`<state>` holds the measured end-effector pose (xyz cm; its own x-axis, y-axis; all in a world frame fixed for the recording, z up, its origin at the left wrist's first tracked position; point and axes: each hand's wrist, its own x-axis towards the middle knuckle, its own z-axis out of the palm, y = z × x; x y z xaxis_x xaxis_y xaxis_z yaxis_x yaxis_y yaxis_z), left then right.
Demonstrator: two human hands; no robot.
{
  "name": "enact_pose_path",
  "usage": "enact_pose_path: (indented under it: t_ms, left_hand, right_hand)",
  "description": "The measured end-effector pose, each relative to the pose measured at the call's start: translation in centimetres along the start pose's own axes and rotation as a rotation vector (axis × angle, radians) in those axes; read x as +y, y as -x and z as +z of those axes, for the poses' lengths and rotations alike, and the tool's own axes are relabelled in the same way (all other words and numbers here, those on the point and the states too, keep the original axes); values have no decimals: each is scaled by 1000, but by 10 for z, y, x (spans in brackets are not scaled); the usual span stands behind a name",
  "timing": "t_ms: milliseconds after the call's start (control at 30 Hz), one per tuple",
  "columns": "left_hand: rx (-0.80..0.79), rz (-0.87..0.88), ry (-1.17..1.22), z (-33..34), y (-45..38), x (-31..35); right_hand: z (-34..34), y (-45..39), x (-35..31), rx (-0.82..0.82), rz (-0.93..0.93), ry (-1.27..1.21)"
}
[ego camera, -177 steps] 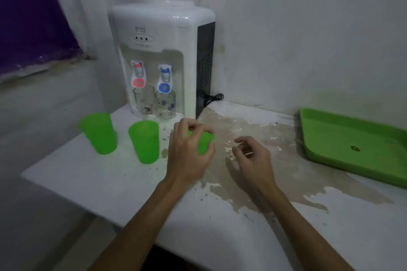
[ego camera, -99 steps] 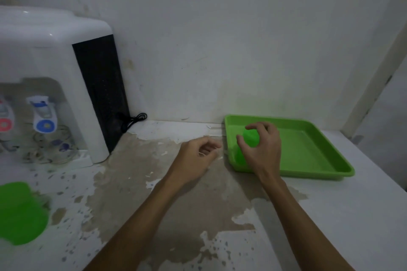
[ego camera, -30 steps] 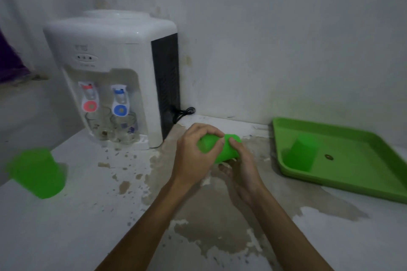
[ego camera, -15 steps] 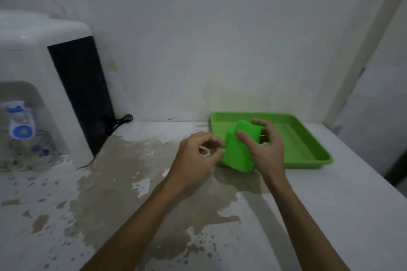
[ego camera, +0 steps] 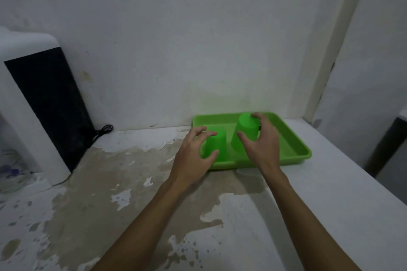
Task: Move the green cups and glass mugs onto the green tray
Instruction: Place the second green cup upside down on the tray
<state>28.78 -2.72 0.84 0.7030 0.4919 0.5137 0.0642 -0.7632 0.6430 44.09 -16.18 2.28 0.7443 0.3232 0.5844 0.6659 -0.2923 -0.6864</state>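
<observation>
Two green cups stand upside down at the left end of the green tray (ego camera: pixel 288 145), which lies against the back wall. My right hand (ego camera: pixel 262 147) grips the taller-looking right cup (ego camera: pixel 246 130), thumb on its side and fingers over its base; the cup leans slightly. My left hand (ego camera: pixel 193 158) hovers with spread fingers beside the left cup (ego camera: pixel 217 145), thumb in front of it, without a firm grip. A glass mug (ego camera: pixel 11 169) shows blurred at the far left edge under the dispenser.
A white water dispenser (ego camera: pixel 33 105) with a black side panel stands at the left, its black cable (ego camera: pixel 103 131) coiled by the wall. The white counter (ego camera: pixel 330 182) has a worn, stained patch in the middle. Its right edge drops off beyond the tray.
My right hand has carried the second green cup over the tray and set it upside down next to the first. My left hand has moved to the first cup.
</observation>
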Motion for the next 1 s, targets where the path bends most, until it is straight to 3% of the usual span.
enact_pose_path:
  t_ms: [200, 467, 867, 1000]
  left_hand:
    - [-134, -60, -105, 6, 3, -2]
    - [-149, -66, -119, 6, 5, -2]
    - [-180, -67, -131, 4, 9, 0]
    - [-135, -63, -123, -6, 13, 3]
  right_hand:
    - [16, 2, 13, -96, 36, 31]
    - [22, 7, 22, -149, 51, 63]
    - [18, 10, 22, -156, 79, 62]
    - [17, 10, 12, -45, -17, 79]
